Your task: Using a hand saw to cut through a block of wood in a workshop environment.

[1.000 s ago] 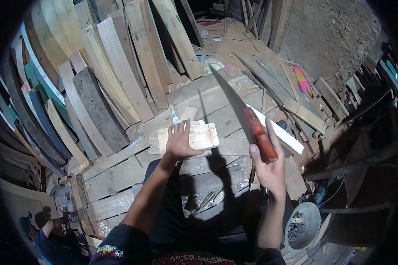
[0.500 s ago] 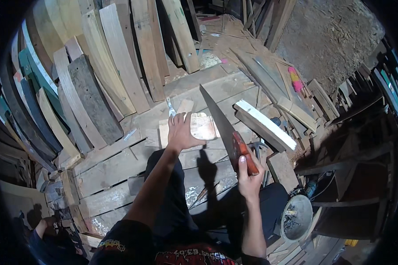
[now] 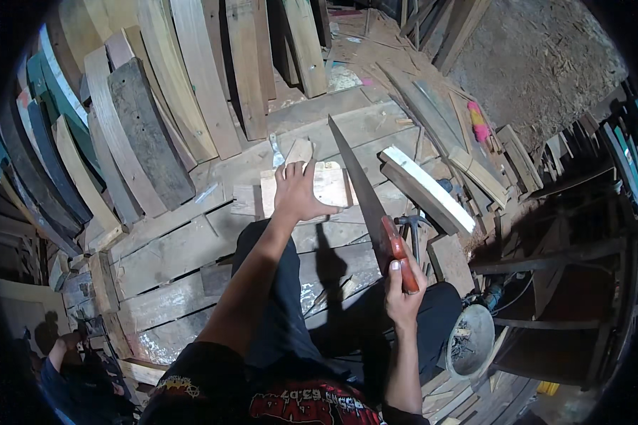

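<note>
My left hand (image 3: 295, 195) presses on a pale short board (image 3: 337, 185), thumb spread, fingers curled over its far part. My right hand (image 3: 402, 294) grips the red wooden handle of a handsaw (image 3: 358, 177); the long blade points away from me, beside the board's right end. A small piece of wood (image 3: 301, 150) and a light metal tool (image 3: 276, 146) lie beyond the board. Right of the saw are a white-topped timber piece (image 3: 425, 188) and a hammer (image 3: 412, 234).
Leaning planks (image 3: 152, 127) line the left, above a plank platform (image 3: 163, 258). At right are a pink-and-yellow object (image 3: 478, 122), dark shelving (image 3: 560, 319) and a tub of nails (image 3: 469, 340). Another person (image 3: 78, 382) is at lower left.
My right hand has moved left and down with the saw, whose blade now lies nearer the board. My left hand stays on the board. The whole view has shifted slightly.
</note>
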Demonstrator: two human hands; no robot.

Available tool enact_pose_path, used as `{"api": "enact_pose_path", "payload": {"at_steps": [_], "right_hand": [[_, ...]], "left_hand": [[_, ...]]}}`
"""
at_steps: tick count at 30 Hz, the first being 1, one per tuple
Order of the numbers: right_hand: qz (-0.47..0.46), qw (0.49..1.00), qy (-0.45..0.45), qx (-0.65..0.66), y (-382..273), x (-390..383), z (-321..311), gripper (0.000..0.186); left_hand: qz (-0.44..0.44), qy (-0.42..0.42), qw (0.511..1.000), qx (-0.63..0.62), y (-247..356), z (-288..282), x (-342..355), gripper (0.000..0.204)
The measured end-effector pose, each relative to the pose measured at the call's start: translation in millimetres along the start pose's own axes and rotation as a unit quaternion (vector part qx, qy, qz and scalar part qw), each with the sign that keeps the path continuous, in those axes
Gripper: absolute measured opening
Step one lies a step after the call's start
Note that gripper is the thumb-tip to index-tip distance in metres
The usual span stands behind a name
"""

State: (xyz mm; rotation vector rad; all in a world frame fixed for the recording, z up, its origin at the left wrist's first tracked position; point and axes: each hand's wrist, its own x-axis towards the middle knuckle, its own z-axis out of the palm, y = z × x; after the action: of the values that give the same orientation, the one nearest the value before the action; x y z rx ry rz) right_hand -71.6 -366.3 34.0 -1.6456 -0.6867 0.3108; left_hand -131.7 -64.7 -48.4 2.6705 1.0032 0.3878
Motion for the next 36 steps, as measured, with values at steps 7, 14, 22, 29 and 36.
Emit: {"api": "enact_pose_path", "payload": {"at_steps": [7, 14, 22, 29, 36], "right_hand": [[0.0, 0.999, -0.025, -0.042, -14, -13, -4, 0.043], [0.095, 0.994, -0.05, -0.009, -22, 8, 1, 0.043], [0.088, 0.996, -0.016, 0.005, 26, 47, 39, 0.039], [0.214, 0.973, -0.072, -0.036, -3, -28, -16, 0.023], [0.115, 0.991, -0.053, -0.052, 38, 63, 56, 0.041]], "left_hand": [[-0.005, -0.012, 1.0, 0.0, -1, -3, 0, 0.137], [-0.008, -0.016, 1.0, -0.007, 3, -5, -2, 0.137], [0.012, -0.019, 1.0, 0.012, -3, -1, -1, 0.138], [0.012, -0.029, 0.999, 0.01, -6, -1, -3, 0.135], [0.005, -0.054, 0.999, -0.005, -2, -5, 3, 0.134]]}}
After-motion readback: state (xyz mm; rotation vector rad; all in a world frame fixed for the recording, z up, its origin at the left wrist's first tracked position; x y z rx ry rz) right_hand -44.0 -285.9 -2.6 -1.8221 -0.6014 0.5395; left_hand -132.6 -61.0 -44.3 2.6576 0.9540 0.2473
